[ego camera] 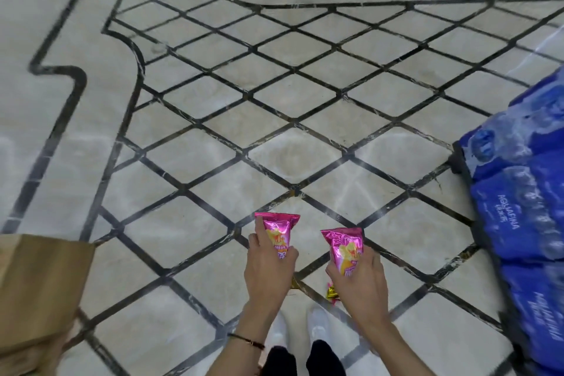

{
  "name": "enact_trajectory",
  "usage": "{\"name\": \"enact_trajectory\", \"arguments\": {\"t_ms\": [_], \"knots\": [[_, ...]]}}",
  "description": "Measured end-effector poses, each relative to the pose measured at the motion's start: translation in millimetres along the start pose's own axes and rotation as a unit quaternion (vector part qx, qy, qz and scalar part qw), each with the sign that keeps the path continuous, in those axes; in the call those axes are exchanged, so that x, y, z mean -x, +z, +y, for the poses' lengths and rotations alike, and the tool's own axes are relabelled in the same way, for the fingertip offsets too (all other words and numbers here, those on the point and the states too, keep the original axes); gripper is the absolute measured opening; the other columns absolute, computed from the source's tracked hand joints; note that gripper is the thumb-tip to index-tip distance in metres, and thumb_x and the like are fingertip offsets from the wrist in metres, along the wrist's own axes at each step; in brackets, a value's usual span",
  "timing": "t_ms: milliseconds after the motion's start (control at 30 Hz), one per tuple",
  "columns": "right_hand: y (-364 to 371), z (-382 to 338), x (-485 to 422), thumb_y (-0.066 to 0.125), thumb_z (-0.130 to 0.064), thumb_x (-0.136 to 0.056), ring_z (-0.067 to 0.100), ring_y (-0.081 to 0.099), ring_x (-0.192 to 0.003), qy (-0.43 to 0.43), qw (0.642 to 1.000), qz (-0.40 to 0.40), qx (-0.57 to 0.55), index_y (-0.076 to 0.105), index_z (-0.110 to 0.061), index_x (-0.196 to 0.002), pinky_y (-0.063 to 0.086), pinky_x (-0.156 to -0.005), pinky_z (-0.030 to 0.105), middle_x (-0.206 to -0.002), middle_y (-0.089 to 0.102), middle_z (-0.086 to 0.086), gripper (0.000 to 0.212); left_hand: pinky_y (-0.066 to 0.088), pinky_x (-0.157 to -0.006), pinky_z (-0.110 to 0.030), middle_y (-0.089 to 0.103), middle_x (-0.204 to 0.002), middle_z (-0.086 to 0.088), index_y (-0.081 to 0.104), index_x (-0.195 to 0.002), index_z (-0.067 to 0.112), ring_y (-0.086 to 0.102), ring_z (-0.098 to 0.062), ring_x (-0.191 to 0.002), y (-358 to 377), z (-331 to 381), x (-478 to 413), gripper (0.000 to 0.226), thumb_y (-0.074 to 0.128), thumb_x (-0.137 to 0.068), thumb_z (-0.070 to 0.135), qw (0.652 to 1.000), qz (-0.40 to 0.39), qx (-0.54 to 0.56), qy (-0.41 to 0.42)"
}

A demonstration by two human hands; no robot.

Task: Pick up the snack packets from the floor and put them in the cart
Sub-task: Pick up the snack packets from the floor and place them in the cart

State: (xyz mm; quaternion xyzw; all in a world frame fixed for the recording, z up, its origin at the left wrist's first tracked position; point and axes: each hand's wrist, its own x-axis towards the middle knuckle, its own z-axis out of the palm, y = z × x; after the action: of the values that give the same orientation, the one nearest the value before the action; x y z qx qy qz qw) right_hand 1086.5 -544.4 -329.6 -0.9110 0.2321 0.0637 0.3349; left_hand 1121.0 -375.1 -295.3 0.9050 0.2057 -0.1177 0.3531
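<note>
The left hand (268, 268) clasps a shiny pink foil snack packet (279, 227) by its lower half. The right hand (358, 279) clasps a second pink foil packet (343, 246), both above the pale tiled floor (183, 223). A small yellow-and-pink wrapper (331, 293), possibly another snack, lies near the feet and could be missed. No cart shows, and slick foil may slip in carrying.

"AQUAFINA" on blue bottled-water packs (518, 217), lettering running sideways. Pink snack packets (279, 224): print blurred, unreadable.
</note>
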Motion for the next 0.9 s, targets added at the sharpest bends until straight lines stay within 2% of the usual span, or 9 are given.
{"name": "enact_trajectory", "arguments": {"t_ms": [100, 200, 333, 467, 600, 667, 800, 900], "knots": [[-31.2, -17.1, 9.8, 0.072, -0.048, -0.076, 0.022, 0.052, -0.098, -0.026, 1.0, 0.004, 0.014, 0.047, -0.015, -0.117, 0.051, -0.076, 0.039, -0.103, 0.051, 0.001, 0.058, 0.045, -0.079, -0.033, 0.041, -0.139, -0.003, 0.0, -0.158, 0.029, 0.053, -0.023, -0.115, -25.1, 19.2, 22.3, 0.096, 0.065, -0.089, 0.038, 1.0, 0.007, -0.002, 0.012], [-50.7, -31.6, 18.0, 0.069, -0.053, -0.075, 0.021, 0.051, -0.105, -0.038, 0.999, -0.001, 0.039, 0.045, -0.015, -0.125, 0.051, -0.082, 0.037, -0.114, 0.052, 0.002, 0.068, 0.05, -0.08, -0.034, 0.04, -0.144, -0.002, 0.0, -0.156, 0.034, 0.055, -0.023, -0.115, -39.2, 33.4, 42.9, 0.095, 0.065, -0.088, 0.038, 1.0, 0.028, 0.006, 0.002], [-71.9, -45.2, 22.8, 0.067, -0.059, -0.075, 0.019, 0.053, -0.105, -0.033, 0.999, 0.004, 0.033, 0.04, -0.017, -0.126, 0.052, -0.077, 0.031, -0.116, 0.052, 0.001, 0.071, 0.051, -0.089, -0.037, 0.04, -0.142, -0.003, 0.003, -0.156, 0.028, 0.052, -0.022, -0.119, -51.9, 49.9, 62.4, 0.09, 0.063, -0.091, 0.042, 0.999, 0.044, 0.003, -0.012], [-90.1, -45.5, 28.1, 0.067, -0.057, -0.076, 0.019, 0.052, -0.103, -0.035, 0.998, 0.025, 0.034, 0.04, -0.016, -0.125, 0.049, -0.073, 0.028, -0.113, 0.051, 0.001, 0.069, 0.054, -0.089, -0.04, 0.041, -0.141, -0.002, 0.005, -0.155, 0.027, 0.053, -0.022, -0.118, -57.7, 60.5, 69.4, 0.091, 0.065, -0.089, 0.043, 0.999, 0.045, -0.003, 0.004], [-107.0, -42.7, 37.8, 0.063, -0.058, -0.075, 0.019, 0.051, -0.101, -0.002, 0.998, 0.06, 0.019, 0.043, -0.014, -0.123, 0.049, -0.075, 0.032, -0.111, 0.051, 0.001, 0.068, 0.052, -0.084, -0.032, 0.043, -0.139, -0.003, 0.005, -0.156, 0.026, 0.054, -0.02, -0.115, -58.5, 69.9, 73.0, 0.092, 0.066, -0.089, 0.045, 0.998, 0.025, -0.017, 0.047], [-115.2, -40.7, 45.7, 0.061, -0.058, -0.075, 0.021, 0.052, -0.104, 0.016, 0.997, 0.079, 0.015, 0.044, -0.013, -0.124, 0.051, -0.079, 0.034, -0.113, 0.051, 0.002, 0.069, 0.047, -0.077, -0.028, 0.043, -0.136, -0.003, 0.006, -0.156, 0.025, 0.053, -0.016, -0.108, -58.8, 71.6, 74.9, 0.092, 0.067, -0.09, 0.044, 0.997, 0.01, -0.017, 0.071], [-129.7, -39.7, 67.7, 0.064, -0.059, -0.078, 0.021, 0.05, -0.111, 0.067, 0.99, 0.124, -0.002, 0.04, -0.014, -0.133, 0.048, -0.081, 0.031, -0.122, 0.05, 0.003, 0.075, 0.042, -0.072, -0.029, 0.039, -0.116, 0.004, 0.007, -0.157, 0.026, 0.047, -0.013, -0.095, -63.0, 72.6, 79.4, 0.091, 0.067, -0.09, 0.04, 0.99, -0.023, -0.014, 0.141], [-135.0, -42.4, 92.9, 0.066, -0.063, -0.076, 0.019, 0.051, -0.107, 0.105, 0.981, 0.164, -0.021, 0.039, -0.016, -0.133, 0.049, -0.081, 0.03, -0.119, 0.05, 0.0, 0.078, 0.041, -0.075, -0.031, 0.045, -0.124, -0.001, 0.006, -0.157, 0.024, 0.052, -0.018, -0.101, -67.0, 74.6, 85.9, 0.092, 0.066, -0.09, 0.04, 0.979, -0.053, -0.034, 0.192]]}}
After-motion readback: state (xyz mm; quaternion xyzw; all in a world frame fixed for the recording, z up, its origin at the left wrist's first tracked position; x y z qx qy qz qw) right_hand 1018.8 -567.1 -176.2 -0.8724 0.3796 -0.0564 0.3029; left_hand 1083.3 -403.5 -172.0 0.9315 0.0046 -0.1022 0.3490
